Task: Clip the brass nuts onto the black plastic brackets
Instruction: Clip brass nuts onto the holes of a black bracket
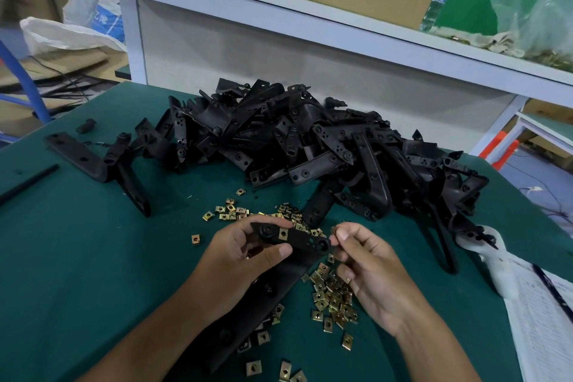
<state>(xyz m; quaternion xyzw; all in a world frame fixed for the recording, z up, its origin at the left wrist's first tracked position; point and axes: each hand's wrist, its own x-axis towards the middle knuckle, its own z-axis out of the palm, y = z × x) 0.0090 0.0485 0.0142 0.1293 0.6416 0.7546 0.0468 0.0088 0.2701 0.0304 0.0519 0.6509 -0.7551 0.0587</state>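
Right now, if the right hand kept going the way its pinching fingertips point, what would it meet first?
Probably the near end of the black bracket held by the left hand; the right hand pinches a brass nut beside it, though depth is unclear.

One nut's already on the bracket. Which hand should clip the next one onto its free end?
The right hand. It already pinches a brass nut at the free end of the black bracket, above the loose nuts. The left hand is busy gripping the bracket.
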